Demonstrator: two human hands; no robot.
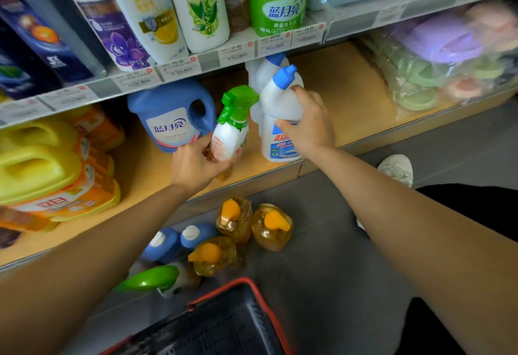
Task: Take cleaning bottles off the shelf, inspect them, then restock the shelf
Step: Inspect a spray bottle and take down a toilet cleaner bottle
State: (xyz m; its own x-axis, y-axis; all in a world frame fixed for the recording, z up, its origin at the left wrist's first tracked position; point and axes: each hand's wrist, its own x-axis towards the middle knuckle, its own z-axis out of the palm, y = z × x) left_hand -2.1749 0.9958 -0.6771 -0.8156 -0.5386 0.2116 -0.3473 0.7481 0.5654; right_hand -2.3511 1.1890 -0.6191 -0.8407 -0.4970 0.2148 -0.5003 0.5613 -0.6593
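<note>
Left hand [196,165] curled round the lower body of a white plastic spray bottle with green trigger head [231,127]; right hand [307,126] wrapped, thumb in front, round the shoulder of a white plastic bottle with angled neck and blue cap [277,102].

1. Pale wooden shelf board [344,85], lowest tier, under a grey metal shelf rail with price tags [179,64].
2. Yellow plastic jugs with orange labels [39,164], stacked at the left of the board.
3. Black mesh basket with red rim [224,321], on the grey floor, nearest the camera.
4. Blue plastic jug with moulded handle [171,113], white label, standing at the back of the board, just left of the spray bottle.
5. Blue-capped bottle: upright at the board's front edge, blue-and-red label; identical bottles stand behind it.
6. Spray bottle: tilted, red-printed label, above the board's front edge; whether its base rests there cannot be told.
7. Three amber bottles with orange caps [272,225], on the floor below the shelf.
8. Two blue bottles with white caps [165,245], beside them.
9. Second green-trigger spray bottle [157,279], lying on its side next to the basket.
</note>
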